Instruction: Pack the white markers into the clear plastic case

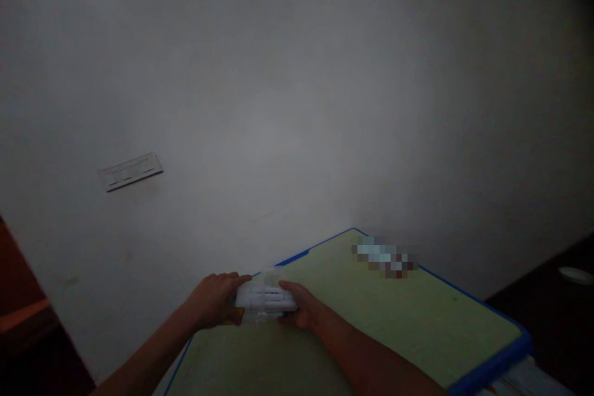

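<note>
A small clear plastic box (264, 298) with pale contents rests on the green table (417, 328) near its far left edge. My left hand (214, 300) is curled around the box's left end. My right hand (301, 307) presses against its right end, fingers bent over the side. Both forearms reach in from the bottom of the view. The room is dim, so what lies inside the box is unclear.
The green table has a blue rim (492, 368) and stands against a pale wall. A blurred-out item (385, 257) lies near the far corner. A white switch plate (130, 171) sits on the wall at left. A dark floor with a white dish (575, 275) lies at right.
</note>
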Tool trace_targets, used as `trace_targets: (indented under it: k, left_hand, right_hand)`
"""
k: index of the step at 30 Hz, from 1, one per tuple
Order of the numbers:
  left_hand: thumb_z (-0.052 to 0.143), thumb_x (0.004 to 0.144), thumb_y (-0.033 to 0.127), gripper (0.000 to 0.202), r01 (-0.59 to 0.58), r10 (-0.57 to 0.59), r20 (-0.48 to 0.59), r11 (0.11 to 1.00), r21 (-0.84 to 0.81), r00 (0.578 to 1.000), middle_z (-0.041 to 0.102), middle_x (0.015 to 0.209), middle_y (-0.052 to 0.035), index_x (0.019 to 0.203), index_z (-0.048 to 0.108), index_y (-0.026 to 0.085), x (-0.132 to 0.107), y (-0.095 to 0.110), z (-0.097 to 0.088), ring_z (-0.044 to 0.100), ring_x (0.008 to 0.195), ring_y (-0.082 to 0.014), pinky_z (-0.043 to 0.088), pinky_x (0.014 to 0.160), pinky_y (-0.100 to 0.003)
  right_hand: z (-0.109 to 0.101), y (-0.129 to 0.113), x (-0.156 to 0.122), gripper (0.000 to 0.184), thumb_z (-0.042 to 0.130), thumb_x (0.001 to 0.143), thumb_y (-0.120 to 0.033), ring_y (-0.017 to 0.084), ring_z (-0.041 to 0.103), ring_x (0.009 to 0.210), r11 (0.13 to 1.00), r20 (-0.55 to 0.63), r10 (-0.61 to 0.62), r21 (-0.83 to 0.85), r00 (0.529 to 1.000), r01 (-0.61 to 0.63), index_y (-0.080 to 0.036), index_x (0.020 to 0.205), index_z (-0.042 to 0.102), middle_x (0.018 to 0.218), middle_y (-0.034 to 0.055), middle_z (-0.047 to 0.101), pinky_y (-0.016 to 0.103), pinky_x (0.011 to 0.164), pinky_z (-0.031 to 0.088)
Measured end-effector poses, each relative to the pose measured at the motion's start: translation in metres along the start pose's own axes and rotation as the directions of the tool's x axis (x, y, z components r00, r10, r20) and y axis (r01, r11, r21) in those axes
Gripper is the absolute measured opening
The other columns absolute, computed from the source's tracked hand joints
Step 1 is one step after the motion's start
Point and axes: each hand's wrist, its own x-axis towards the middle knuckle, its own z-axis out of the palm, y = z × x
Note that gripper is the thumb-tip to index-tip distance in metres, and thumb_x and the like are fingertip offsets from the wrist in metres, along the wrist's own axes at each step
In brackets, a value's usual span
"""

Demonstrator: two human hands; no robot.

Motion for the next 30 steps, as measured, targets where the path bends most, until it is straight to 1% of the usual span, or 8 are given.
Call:
trace_targets:
  k: [3,8,14,21,23,27,29,30]
  left_hand:
    - [0.061,0.055,0.031,0.068,0.038,-0.039,-0.005,0.998,-0.052,0.999,0.058,0.108,-0.0061,0.120,0.043,0.022,-0.002,0.000,0.005,0.054,0.096,-0.0244,0.040,0.080,-0.033]
    - [0.060,0.057,0.032,0.066,0.077,-0.080,-0.020,0.986,-0.145,0.997,0.058,0.109,-0.0060,0.119,0.044,0.018,-0.005,0.001,0.021,0.054,0.096,-0.0219,0.040,0.081,-0.030]
    - [0.059,0.058,0.034,0.066,0.159,-0.169,-0.027,0.963,-0.219,0.985,0.050,0.123,-0.0062,0.120,0.043,0.020,-0.008,-0.002,0.051,0.048,0.108,-0.0214,0.036,0.090,-0.030]
    - [0.057,0.060,0.036,0.066,0.222,-0.233,-0.001,0.931,-0.288,0.973,0.049,0.124,-0.0072,0.122,0.042,0.018,-0.013,-0.005,0.075,0.046,0.111,-0.0227,0.036,0.091,-0.030]
    - [0.057,0.061,0.035,0.065,0.234,-0.244,0.004,0.924,-0.302,0.970,0.049,0.124,-0.0060,0.121,0.042,0.019,-0.014,-0.006,0.080,0.046,0.111,-0.0219,0.036,0.091,-0.029]
    - [0.057,0.060,0.031,0.064,0.245,-0.257,0.012,0.905,-0.348,0.966,0.048,0.124,-0.0050,0.121,0.042,0.020,-0.014,-0.007,0.085,0.047,0.110,-0.0212,0.035,0.091,-0.029]
    - [0.057,0.060,0.030,0.063,0.256,-0.271,0.020,0.881,-0.397,0.962,0.050,0.121,-0.0055,0.120,0.043,0.020,-0.014,-0.007,0.087,0.048,0.108,-0.0214,0.036,0.090,-0.028]
    - [0.057,0.060,0.029,0.062,0.262,-0.278,0.027,0.865,-0.427,0.960,0.052,0.120,-0.0057,0.120,0.044,0.020,-0.014,-0.007,0.087,0.049,0.106,-0.0217,0.037,0.090,-0.028]
  right_hand:
    - [-0.003,-0.004,0.000,0.023,0.044,0.080,-0.035,0.012,0.052,0.049,0.996,-0.072,0.087,0.041,0.994,-0.084,-0.014,0.081,0.053,0.065,0.0020,0.055,0.021,0.041,0.042]
    - [-0.007,-0.009,0.003,0.021,0.054,0.073,-0.034,0.011,0.049,0.044,0.995,-0.185,0.030,-0.084,0.982,-0.047,-0.014,0.077,0.054,0.061,0.0013,0.055,0.020,0.034,0.034]
    - [-0.016,-0.018,0.000,0.017,0.057,0.070,-0.032,0.011,0.045,0.042,0.969,-0.327,-0.056,-0.246,0.943,-0.027,-0.015,0.068,0.052,0.053,-0.0007,0.052,0.021,0.036,0.034]
    - [-0.013,-0.019,-0.001,0.019,0.055,0.068,-0.035,0.013,0.047,0.046,0.900,-0.380,-0.196,-0.436,0.904,0.012,-0.017,0.066,0.047,0.057,0.0001,0.051,0.024,0.040,0.036]
    - [-0.015,-0.017,0.000,0.020,0.055,0.068,-0.036,0.016,0.051,0.054,0.855,-0.393,-0.282,-0.516,0.875,0.044,-0.018,0.066,0.046,0.060,0.0014,0.052,0.026,0.045,0.038]
    - [-0.023,-0.015,0.005,0.022,0.062,0.062,-0.036,0.023,0.053,0.084,0.730,-0.405,-0.458,-0.679,0.791,0.075,-0.018,0.063,0.048,0.076,0.0073,0.058,0.030,0.068,0.039]
    - [-0.025,-0.013,0.005,0.023,0.059,0.065,-0.039,0.025,0.053,0.088,0.611,-0.356,-0.519,-0.791,0.777,0.045,-0.017,0.065,0.052,0.081,0.0098,0.059,0.032,0.075,0.037]
    - [-0.025,-0.013,0.005,0.025,0.055,0.068,-0.041,0.025,0.054,0.087,0.523,-0.316,-0.543,-0.852,0.778,0.019,-0.016,0.068,0.054,0.083,0.0107,0.060,0.033,0.075,0.037]
